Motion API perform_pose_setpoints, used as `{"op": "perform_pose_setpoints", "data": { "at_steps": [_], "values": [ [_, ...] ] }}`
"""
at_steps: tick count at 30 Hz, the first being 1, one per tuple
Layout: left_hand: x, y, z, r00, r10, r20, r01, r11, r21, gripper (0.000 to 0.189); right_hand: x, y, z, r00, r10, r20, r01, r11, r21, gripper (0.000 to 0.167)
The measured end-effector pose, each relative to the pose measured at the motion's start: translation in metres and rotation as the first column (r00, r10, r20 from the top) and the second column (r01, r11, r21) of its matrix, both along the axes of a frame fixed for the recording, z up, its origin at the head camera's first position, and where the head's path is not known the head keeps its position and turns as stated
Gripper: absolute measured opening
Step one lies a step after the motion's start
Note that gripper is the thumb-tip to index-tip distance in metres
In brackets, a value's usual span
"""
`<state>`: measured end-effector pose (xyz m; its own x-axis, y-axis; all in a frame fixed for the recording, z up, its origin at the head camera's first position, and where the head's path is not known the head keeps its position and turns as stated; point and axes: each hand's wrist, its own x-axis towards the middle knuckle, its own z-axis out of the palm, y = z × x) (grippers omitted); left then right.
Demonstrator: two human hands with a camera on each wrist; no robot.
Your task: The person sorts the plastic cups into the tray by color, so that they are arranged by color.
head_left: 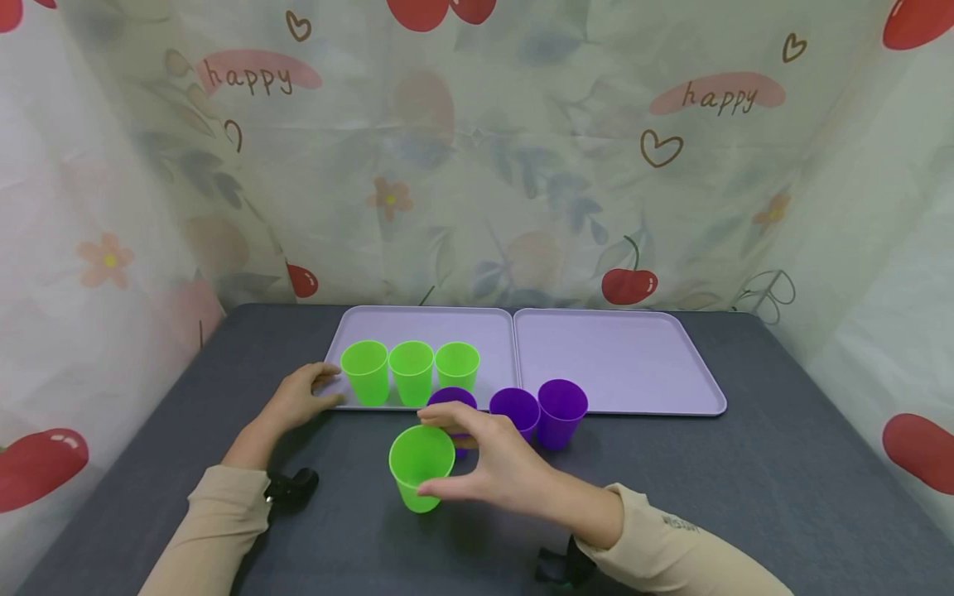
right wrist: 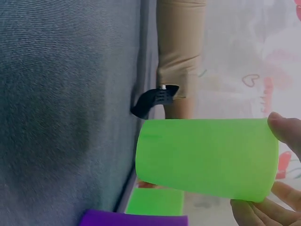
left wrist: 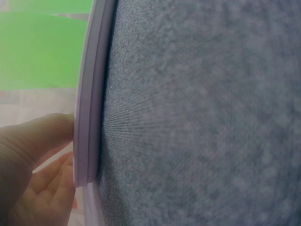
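My right hand (head_left: 507, 468) holds a green plastic cup (head_left: 421, 463) by its upper part, thumb on the near side and fingers on the far side. In the right wrist view the cup (right wrist: 207, 157) stays apart from the dark tabletop. At the left tray's front left corner, my left hand (head_left: 294, 403) grips the tray (head_left: 495, 348), with its thumb (left wrist: 51, 129) against the rim. Three more green cups (head_left: 411, 372) stand in a row on that tray. Behind my right hand is a purple cup (head_left: 452, 397), partly hidden by its fingers.
Two other purple cups (head_left: 514, 407) (head_left: 562, 414) stand close together at the trays' front edge. A second lilac tray (head_left: 611, 360) adjoins the first on the right. Patterned cloth (head_left: 477, 165) encloses the back and sides of the dark table (head_left: 358, 546).
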<state>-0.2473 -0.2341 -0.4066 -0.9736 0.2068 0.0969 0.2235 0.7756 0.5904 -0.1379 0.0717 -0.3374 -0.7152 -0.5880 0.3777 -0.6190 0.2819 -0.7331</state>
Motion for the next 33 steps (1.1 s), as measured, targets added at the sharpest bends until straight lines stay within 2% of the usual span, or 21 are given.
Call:
{"op": "perform_pose_setpoints", "data": {
  "at_steps": [13, 17, 24, 33],
  "values": [
    [0.000, -0.001, 0.000, 1.000, -0.004, 0.006, 0.004, 1.000, 0.002, 0.043, 0.000, 0.021, 0.024, 0.999, -0.032, 0.023, 0.033, 0.999, -0.020, 0.061],
    [-0.001, -0.002, -0.001, 1.000, -0.003, 0.011, 0.003, 1.000, 0.001, 0.044, 0.000, 0.027, 0.031, 0.998, -0.064, 0.015, 0.064, 0.998, -0.012, 0.061],
    [-0.003, -0.002, -0.001, 1.000, -0.003, 0.018, 0.003, 1.000, 0.000, 0.045, -0.002, 0.040, 0.043, 0.992, -0.120, 0.050, 0.120, 0.993, -0.003, 0.061],
    [-0.004, -0.002, -0.002, 1.000, -0.001, 0.018, 0.001, 1.000, -0.008, 0.044, -0.009, 0.057, 0.055, 0.986, -0.167, 0.000, 0.167, 0.986, 0.009, 0.063]
  ]
}}
